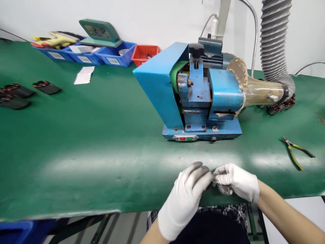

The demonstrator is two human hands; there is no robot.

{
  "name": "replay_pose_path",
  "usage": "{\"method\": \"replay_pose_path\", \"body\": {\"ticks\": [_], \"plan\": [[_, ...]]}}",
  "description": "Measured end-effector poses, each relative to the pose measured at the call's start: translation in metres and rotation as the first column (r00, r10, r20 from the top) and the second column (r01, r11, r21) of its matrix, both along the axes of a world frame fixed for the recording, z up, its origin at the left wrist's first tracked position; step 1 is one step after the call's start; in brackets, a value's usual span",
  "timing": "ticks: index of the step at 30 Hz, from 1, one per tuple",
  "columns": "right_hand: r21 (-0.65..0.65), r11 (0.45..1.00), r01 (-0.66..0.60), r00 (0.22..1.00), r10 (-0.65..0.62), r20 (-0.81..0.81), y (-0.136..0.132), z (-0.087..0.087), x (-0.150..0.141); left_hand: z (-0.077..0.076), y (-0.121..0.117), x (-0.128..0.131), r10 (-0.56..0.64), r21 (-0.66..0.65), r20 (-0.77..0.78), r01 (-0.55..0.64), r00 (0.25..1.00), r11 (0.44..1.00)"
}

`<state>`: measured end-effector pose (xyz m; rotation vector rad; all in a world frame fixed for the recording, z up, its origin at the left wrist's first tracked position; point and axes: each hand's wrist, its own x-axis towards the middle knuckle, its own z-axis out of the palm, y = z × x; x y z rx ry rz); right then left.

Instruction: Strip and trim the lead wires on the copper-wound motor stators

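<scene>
At the near edge, dark clothing [210, 228] and checked cloth [240, 213] show below the worktable [101, 135], which has a green top. Just over that edge, the left hand [184, 195] and right hand [237, 181], both in white gloves with greyed fingertips, meet at the tips. The left hand's fingers lie close together, slanting toward the right hand, whose fingers are curled in narrowly. Something small and dark may sit between the tips, but it is too hidden to tell whether either hand grips it.

To the right lie cutting pliers [291, 149] with yellow-green handles, spread open. Straight beyond the hands, well apart from them, stands a blue belt grinder [198, 98], its red and green push buttons [185, 138] facing the person. Its green belt [175, 74] shows behind the angled guard. At its right side, a frayed tan collar [240, 73] joins a translucent funnel [264, 91] to a grey ribbed hose [275, 37]. Dark cylindrical parts [274, 109] with copper-coloured ends stand under the funnel; similar dark cylinders [48, 88] lie at far left.

Farther back are a white paper slip [84, 75], labelled blue bins [114, 60], a red bin [144, 56] and a digital clock [100, 31] resting over the blue ones, before a white wall [162, 20].
</scene>
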<state>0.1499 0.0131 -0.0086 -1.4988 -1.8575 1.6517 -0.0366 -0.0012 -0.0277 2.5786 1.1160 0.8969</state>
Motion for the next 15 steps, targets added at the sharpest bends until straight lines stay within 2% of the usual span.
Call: {"method": "replay_pose_path", "body": {"ticks": [2,4,5,8,10,12,13,14,15], "plan": [[0.069,0.997,-0.038,0.996,0.033,0.078,0.006,-0.003,0.000,-0.011,0.004,0.000,0.015,-0.232,0.011,-0.012,1.000,0.973],[0.170,0.980,-0.100,0.982,0.070,0.178,0.010,0.002,-0.003,-0.013,0.009,-0.002,0.010,-0.436,0.003,-0.008,1.000,0.900],[0.220,0.966,-0.138,0.969,0.086,0.230,0.012,0.007,-0.004,-0.012,0.011,-0.004,0.003,-0.490,-0.009,-0.007,1.000,0.872],[0.317,0.900,-0.299,0.905,0.162,0.394,0.015,0.022,0.002,-0.006,0.017,-0.007,-0.019,-0.536,-0.030,0.000,0.999,0.844],[0.351,0.800,-0.486,0.792,0.232,0.565,0.017,0.027,0.024,-0.004,0.019,-0.009,-0.013,-0.545,-0.030,-0.005,0.999,0.838],[0.358,0.711,-0.605,0.665,0.205,0.718,0.017,0.025,0.065,-0.004,0.019,-0.010,-0.006,-0.552,-0.023,-0.008,1.000,0.834],[0.379,0.733,-0.565,0.657,0.122,0.744,0.017,0.023,0.090,-0.004,0.019,-0.010,0.000,-0.553,-0.019,-0.011,1.000,0.833],[0.378,0.793,-0.477,0.654,0.033,0.756,0.017,0.020,0.118,-0.005,0.018,-0.009,0.008,-0.550,-0.016,-0.015,1.000,0.835],[0.383,0.870,-0.311,0.643,-0.104,0.758,0.017,0.017,0.145,-0.007,0.017,-0.007,0.015,-0.544,-0.012,-0.019,1.000,0.839]]}}
